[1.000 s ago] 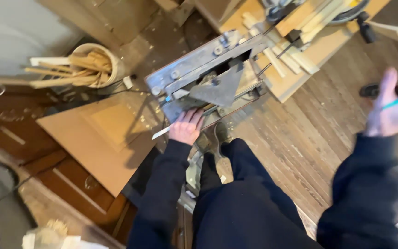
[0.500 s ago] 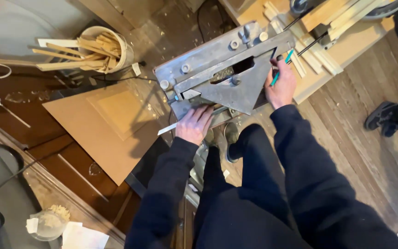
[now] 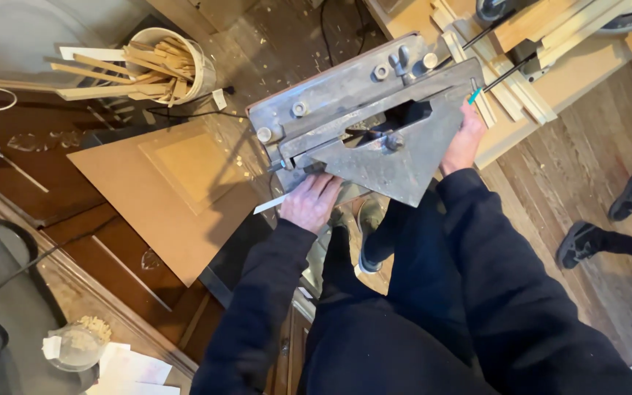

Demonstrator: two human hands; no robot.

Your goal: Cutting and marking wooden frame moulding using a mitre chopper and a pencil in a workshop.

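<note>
**woodguy:** Head view looks straight down on a grey metal mitre trimmer (image 3: 374, 121) at the edge of a table, right in front of the person. Left hand (image 3: 311, 202) lies flat, fingers spread, on its near-left corner, over a thin pale wood strip (image 3: 271, 204) poking out to the left. Right hand (image 3: 462, 139) grips the right corner, closed around a teal pen (image 3: 475, 96).

**sawdust_sal:** Which way does it sit?

**woodguy:** Long axis runs diagonal, from lower left up to upper right. The triangular plate (image 3: 396, 157) points its tip toward the person's legs.

**sawdust_sal:** My take: keep the left palm pressing that strip flat and tight against the fence, fingers well away from the blade slot, and I'd put the pen down so the right hand has a proper hold.

**woodguy:** Agreed. Bucket of wood offcuts (image 3: 164, 62) sits well off to the upper left, brown board (image 3: 162, 190) lies just beside the machine.
</note>
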